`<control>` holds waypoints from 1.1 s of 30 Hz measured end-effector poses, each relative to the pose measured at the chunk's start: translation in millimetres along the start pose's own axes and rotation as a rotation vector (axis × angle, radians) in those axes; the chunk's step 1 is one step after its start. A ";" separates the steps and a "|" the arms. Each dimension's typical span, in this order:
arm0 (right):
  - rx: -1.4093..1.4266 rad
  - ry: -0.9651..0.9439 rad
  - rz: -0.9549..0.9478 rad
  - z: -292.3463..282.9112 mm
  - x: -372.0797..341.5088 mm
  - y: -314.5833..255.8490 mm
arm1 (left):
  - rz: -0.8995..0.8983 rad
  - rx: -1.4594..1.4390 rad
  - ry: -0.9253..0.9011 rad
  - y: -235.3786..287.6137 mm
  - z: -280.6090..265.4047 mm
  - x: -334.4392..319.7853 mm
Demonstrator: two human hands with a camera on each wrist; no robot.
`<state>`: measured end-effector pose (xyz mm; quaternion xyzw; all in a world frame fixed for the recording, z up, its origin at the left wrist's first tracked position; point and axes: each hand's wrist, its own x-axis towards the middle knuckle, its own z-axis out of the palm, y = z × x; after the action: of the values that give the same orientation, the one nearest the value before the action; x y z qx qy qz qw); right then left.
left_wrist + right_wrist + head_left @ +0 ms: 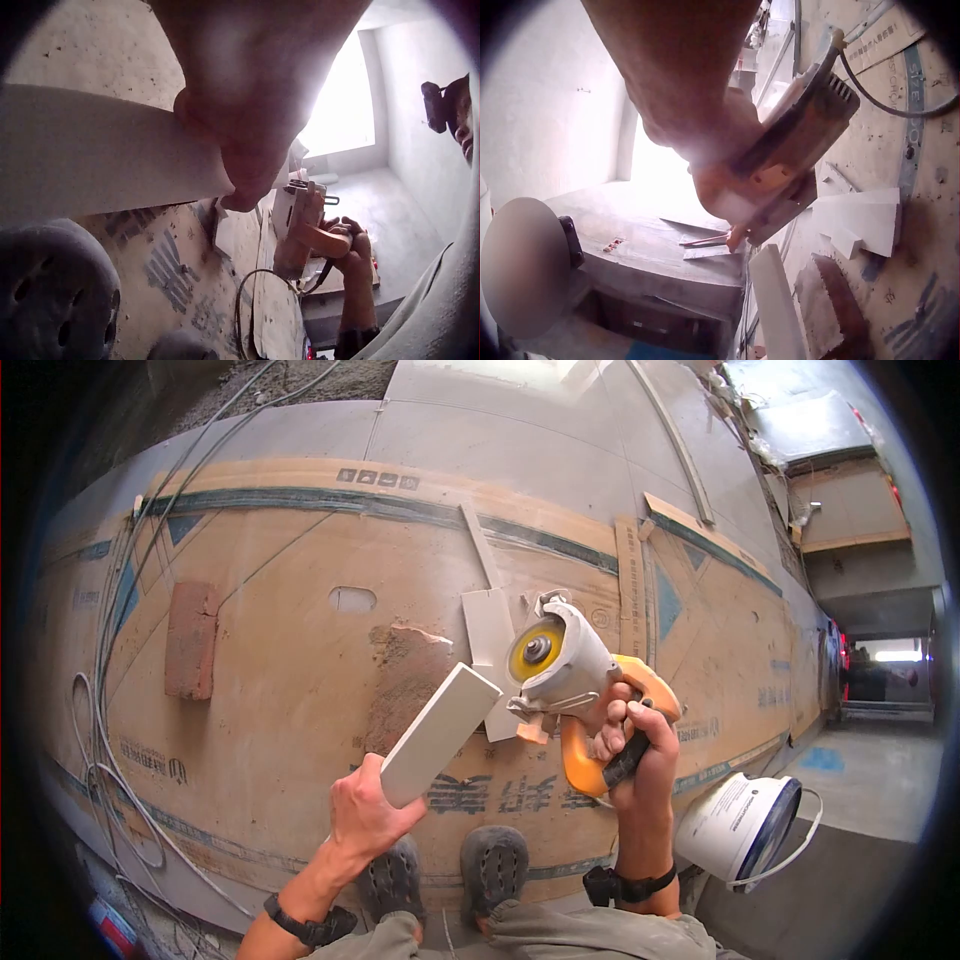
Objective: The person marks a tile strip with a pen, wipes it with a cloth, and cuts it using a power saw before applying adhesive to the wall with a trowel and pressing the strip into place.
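Note:
My left hand point(365, 810) grips the lower end of a pale tile strip point(445, 730), which slants up and to the right. In the left wrist view the strip point(90, 150) stretches across beside the fingers. My right hand point(645, 755) holds an orange-handled tile cutter point(590, 675) by its rear handle. Its yellow-centred disc point(535, 648) faces left, close to the strip's upper end in the head view. Dust coats the cutter's guard. In the right wrist view, the hand wraps round the cutter point(802, 142), and the strip point(776, 307) shows below it.
Cardboard sheets point(280, 660) cover the floor. White tile offcuts point(488, 622) lie beyond the strip, beside reddish debris point(400, 690). A brick point(190, 640) lies left, near loose cables point(95, 710). A white bucket point(735, 825) is at right; clog-shod feet point(495, 865) stand below.

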<state>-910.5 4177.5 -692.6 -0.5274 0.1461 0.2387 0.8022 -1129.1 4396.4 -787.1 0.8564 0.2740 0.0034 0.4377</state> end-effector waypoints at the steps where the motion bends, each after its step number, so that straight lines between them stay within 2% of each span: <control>1: -0.002 -0.006 -0.012 -2.5 0.3 -2.5 | -0.007 -0.008 -0.003 -0.4 -1.0 0.8; 4: -0.016 -0.014 -0.055 -7.3 -1.1 -9.6 | 0.059 -0.001 0.034 -0.9 -6.4 6.0; 7: -0.121 -0.142 -0.106 -16.1 -7.4 -12.9 | 0.016 -0.007 0.029 -6.5 -9.6 11.9; 9: -0.182 -0.136 -0.125 -11.3 -15.7 -12.6 | 0.011 -0.007 0.010 -10.8 -12.6 15.2; 19: -0.548 -0.282 -0.240 -22.0 -41.3 22.1 | 0.014 0.030 0.044 -11.1 -8.4 14.2; 31: -0.663 -0.277 -0.337 -21.9 -36.6 52.9 | -0.058 0.019 0.011 -21.8 1.9 28.4; 33: -0.666 -0.264 -0.337 -20.3 -34.1 55.2 | 0.020 0.088 0.054 -24.5 6.1 28.1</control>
<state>-968.6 4169.3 -727.1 -0.7401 -0.1323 0.2037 0.6271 -1115.2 4416.6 -815.8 0.8770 0.2770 0.0188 0.3921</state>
